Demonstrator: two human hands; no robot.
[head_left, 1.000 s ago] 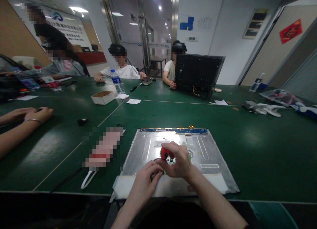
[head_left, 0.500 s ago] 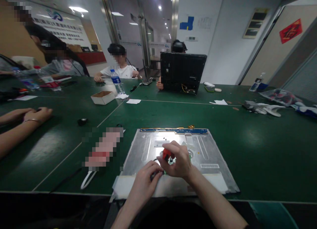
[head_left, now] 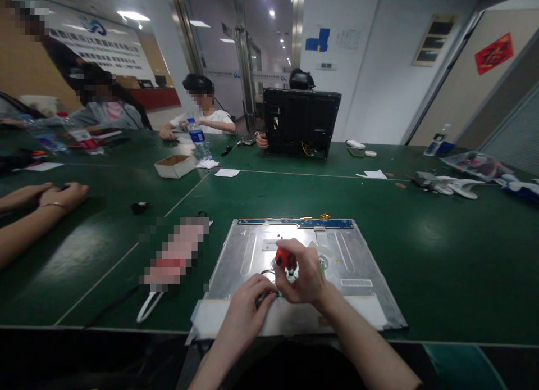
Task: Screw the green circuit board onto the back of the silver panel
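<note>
Right hand (head_left: pixel 304 275): wrapped around a red-handled tool (head_left: pixel 285 258).
Left hand (head_left: pixel 248 305): fingers pinch a small green part (head_left: pixel 291 276).
Under both: flat metal panel (head_left: pixel 357 255).

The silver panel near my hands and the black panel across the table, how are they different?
The silver panel lies flat on the green table; the black panel stands upright, held by a person behind it. The silver panel shows bare metal with a blue strip along its far edge; the black panel is dark with wires at its bottom. Both are flat and rectangular.

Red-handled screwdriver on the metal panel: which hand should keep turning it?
Right. The right hand already grips the red-handled screwdriver upright over the metal panel; the left hand only steadies its base.
</note>
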